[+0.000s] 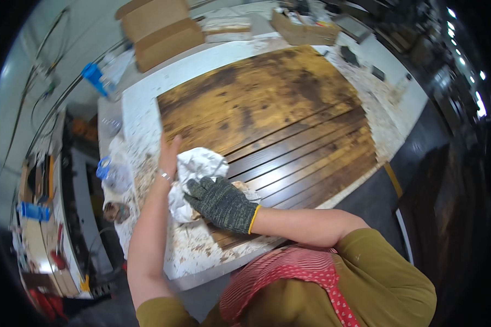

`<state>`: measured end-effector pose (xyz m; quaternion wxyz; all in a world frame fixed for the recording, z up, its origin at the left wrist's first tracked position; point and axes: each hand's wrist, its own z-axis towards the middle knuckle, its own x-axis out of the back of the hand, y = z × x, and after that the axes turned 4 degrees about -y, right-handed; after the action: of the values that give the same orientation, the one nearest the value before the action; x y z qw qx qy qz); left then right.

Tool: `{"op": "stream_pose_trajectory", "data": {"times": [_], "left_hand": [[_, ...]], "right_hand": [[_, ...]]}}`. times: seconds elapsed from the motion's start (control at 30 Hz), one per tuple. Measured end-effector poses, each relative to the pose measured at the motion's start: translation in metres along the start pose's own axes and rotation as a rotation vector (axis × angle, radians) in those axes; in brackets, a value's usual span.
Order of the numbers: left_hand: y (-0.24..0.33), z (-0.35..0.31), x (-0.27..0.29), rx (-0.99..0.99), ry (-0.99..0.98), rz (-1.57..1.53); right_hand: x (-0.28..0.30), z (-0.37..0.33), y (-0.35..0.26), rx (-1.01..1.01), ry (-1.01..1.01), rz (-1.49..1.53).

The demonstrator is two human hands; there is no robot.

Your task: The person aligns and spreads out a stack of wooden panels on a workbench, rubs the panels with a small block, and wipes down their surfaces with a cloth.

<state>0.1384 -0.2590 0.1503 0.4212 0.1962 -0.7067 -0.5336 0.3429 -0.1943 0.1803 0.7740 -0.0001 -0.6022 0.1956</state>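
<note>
Right hand (223, 206) on white cloth (204, 162)

Gloved, it grips the crumpled cloth at the near left of the brown wooden boards (245, 98). The left hand (168, 157), bare, fingers extended, is by their left edge. The boards lie on a stained white table (188, 256); an open cardboard box (169, 44) stands beyond
</note>
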Motion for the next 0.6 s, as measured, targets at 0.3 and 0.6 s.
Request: {"op": "stream_pose_trajectory", "data": {"times": [0.3,0.6], "left_hand": [[-0.008,0.003,0.010,-0.007,0.017,0.080],[-0.044,0.011,0.021,-0.035,0.020,0.144]], "right_hand": [[0.121,-0.286,0.246,-1.128,-0.086,-0.753],[0.111,-0.159,0.117,-0.337,0.078,-0.175]]}}
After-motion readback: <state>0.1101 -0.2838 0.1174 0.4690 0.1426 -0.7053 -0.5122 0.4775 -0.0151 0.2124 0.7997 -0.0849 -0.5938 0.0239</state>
